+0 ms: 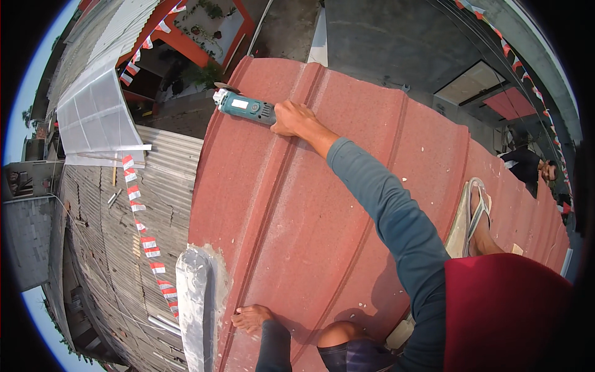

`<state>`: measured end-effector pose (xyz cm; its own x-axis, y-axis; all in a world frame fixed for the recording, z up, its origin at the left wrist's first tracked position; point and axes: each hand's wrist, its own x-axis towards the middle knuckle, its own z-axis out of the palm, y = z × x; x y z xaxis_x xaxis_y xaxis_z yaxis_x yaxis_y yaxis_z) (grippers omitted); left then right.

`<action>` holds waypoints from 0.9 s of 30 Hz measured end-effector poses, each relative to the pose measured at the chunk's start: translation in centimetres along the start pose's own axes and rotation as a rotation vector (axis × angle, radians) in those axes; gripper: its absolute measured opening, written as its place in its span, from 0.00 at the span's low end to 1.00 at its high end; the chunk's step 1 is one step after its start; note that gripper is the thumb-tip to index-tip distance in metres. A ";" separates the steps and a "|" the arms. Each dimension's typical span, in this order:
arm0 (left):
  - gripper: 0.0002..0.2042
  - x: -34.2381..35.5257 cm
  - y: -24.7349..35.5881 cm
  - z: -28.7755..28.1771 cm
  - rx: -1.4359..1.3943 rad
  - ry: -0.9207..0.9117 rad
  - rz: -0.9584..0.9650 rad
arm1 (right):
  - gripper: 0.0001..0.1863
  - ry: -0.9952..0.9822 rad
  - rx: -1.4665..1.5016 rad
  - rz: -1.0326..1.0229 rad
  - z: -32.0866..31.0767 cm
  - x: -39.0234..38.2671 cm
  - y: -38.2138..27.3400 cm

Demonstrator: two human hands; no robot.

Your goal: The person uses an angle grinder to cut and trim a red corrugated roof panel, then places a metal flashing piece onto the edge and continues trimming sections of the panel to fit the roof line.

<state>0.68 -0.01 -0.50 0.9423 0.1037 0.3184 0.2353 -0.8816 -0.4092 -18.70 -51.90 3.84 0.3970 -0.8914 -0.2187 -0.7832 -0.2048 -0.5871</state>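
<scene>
Maroon cloth [505, 304] is seen nearest, lower R. Teal grinder [251, 107] is held by R hand [291, 119] nr top L edge of red roof [322, 204], fingers clamped on its rear end, disc [227, 87] at its far end. L hand [252, 317] is rested on roof lower down, just R of grey strip [193, 310]; if its fingers are apart or together can't be told. Sandal [479, 212] is worn on foot [481, 234] at R.

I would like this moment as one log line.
right hand: holding grinder | left hand: on roof | grinder: near roof edge
</scene>
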 end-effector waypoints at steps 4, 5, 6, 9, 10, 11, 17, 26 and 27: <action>0.20 0.2 -0.3 0.7 0.002 0.019 0.002 | 0.19 0.003 -0.003 0.005 0.1 0.1 -0.2; 0.21 0.2 -0.4 0.9 0.014 0.016 0.006 | 0.19 0.004 -0.004 0.010 0.1 0.2 -0.2; 0.21 0.1 -0.3 0.7 0.025 0.012 0.013 | 0.19 0.005 -0.005 0.011 0.0 0.2 -0.1; 0.21 -0.2 -0.1 -0.1 -0.010 -0.040 0.005 | 0.19 0.013 -0.026 -0.010 -0.4 0.1 0.5; 0.21 -0.1 -0.2 0.1 -0.009 -0.040 0.006 | 0.19 0.004 -0.039 -0.021 -0.6 0.1 0.6; 0.21 0.1 -0.4 0.5 -0.014 -0.018 0.012 | 0.19 -0.006 -0.052 -0.031 -0.7 0.0 0.8; 0.19 0.0 -0.2 0.4 -0.022 0.013 0.008 | 0.18 -0.017 -0.039 -0.015 -0.8 0.0 0.8; 0.18 0.5 -0.5 1.3 -0.045 0.067 -0.004 | 0.19 -0.041 -0.022 -0.014 -1.3 -0.4 0.6; 0.18 0.4 -0.3 1.1 -0.056 0.079 -0.004 | 0.19 -0.039 -0.023 -0.014 -1.2 -0.4 0.9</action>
<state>1.29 0.86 -1.21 0.9190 0.0721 0.3876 0.2230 -0.9057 -0.3604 -20.11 -52.23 4.33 0.4260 -0.8721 -0.2410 -0.7881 -0.2269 -0.5722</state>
